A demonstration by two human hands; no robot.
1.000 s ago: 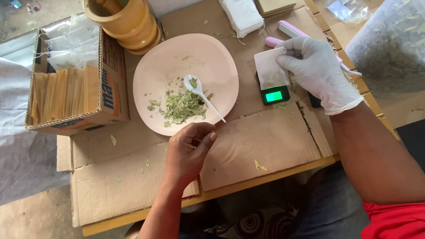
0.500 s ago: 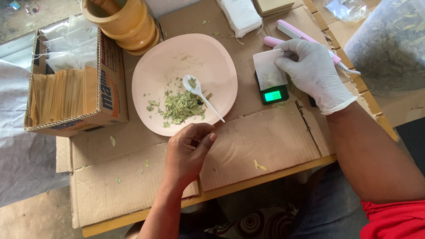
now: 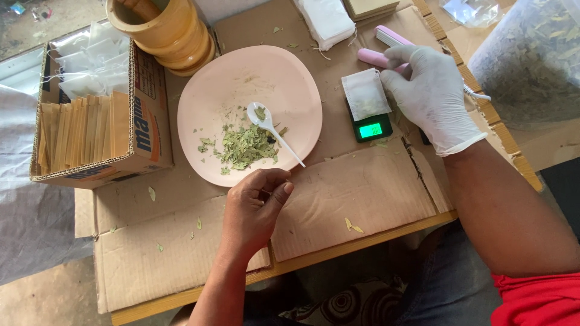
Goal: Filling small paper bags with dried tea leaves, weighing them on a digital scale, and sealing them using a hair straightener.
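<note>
A view from above shows two hands over a cardboard-covered worktop (image 3: 362, 199). The right hand (image 3: 432, 99), in a white glove, lies half over a pink tool (image 3: 377, 59) with its fingers just beside a small mesh bag (image 3: 364, 96); its grip looks loosely curled, and whether it pinches the bag's edge cannot be told. The bag, part filled with crushed leaf, lies on a small black scale (image 3: 371, 128) with a lit green display, right of a pink plate (image 3: 290, 78). The bare left hand (image 3: 257, 208) rests on the cardboard just below the plate, fingers curled and holding nothing, close to the handle end of a white plastic spoon (image 3: 272, 130) that lies across a heap of dried green leaves (image 3: 244, 148).

Risks, as a judgement: the bag looks light and overhangs the scale, so a brush from the glove could tip it and spill leaf. The spoon handle juts past the plate rim, and a nudge from the left hand could flick leaves out; loose flakes already lie on the cardboard.

The near edge of the worktop is close to both wrists. Open room lies on the cardboard between the hands; a box of paper sachets (image 3: 90, 133) and a wooden mortar (image 3: 160, 30) crowd the left and far side
</note>
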